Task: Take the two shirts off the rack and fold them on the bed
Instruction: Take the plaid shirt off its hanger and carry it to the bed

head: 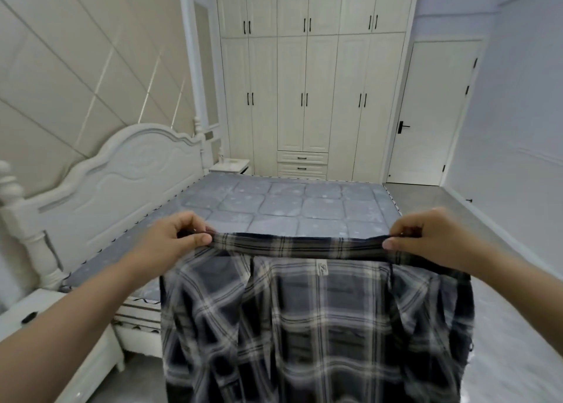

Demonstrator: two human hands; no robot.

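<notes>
The left hand (178,238) pinches one end of the upper edge of a plaid shirt (316,326), with the thumb on the near side and the curled fingers behind the cloth. The right hand (426,236) pinches the other end in the same way, thumb toward the camera. Between the two hands the upper edge is pulled into an almost straight band. The rest of the shirt hangs down from it in the air, in front of the person, and the lower part looks blurred, so the folds there are hard to read. A small light label (322,270) is on the cloth just under the stretched edge, a little right of the middle.

Beyond the shirt stands the bed (292,207), covered by a grey-blue quilted cover. The white carved headboard (128,171) is on the left side. A white nightstand (231,166) stands at the far end of the headboard. A tall cream wardrobe (310,82) with black handles fills the far wall, and a white door (432,113) is to the right of it.
</notes>
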